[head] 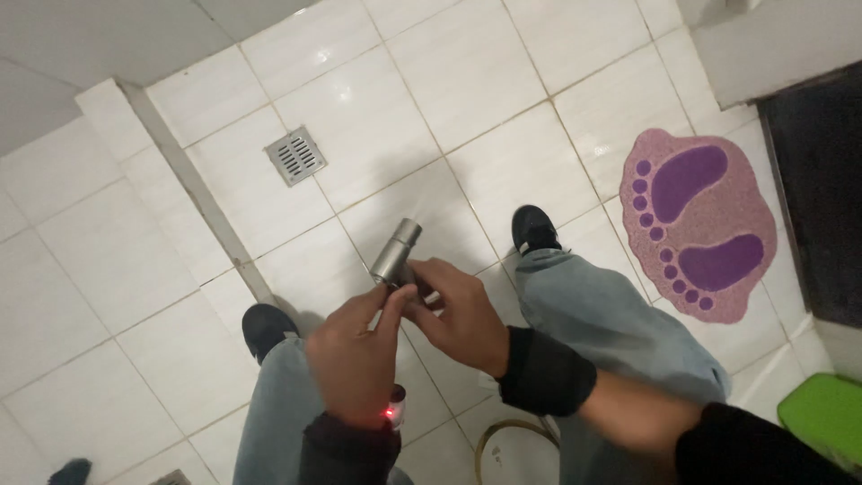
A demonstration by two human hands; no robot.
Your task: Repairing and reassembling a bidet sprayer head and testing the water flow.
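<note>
Head view: a person in pale blue jeans and black shoes is standing on a white tiled floor (467, 81), both hands meeting over a short metal cylinder fitting (396, 251) held above the middle of the floor. The left hand (355, 355), back turned to the camera, is pinching the lower end of the fitting with thumb and forefinger, a small red light glowing at its wrist. The right hand (456, 314), in a black cuff, is closing its fingers around the same lower end from the other side, so the two are touching; the silver upper end is sticking out free, tilting up to the right. A square metal floor drain (295, 154) is lying toward the far left edge of the floor, a pink foot-shaped mat (699, 223) is sitting near the right edge, and a green container (824, 415) is showing at the near right corner
</note>
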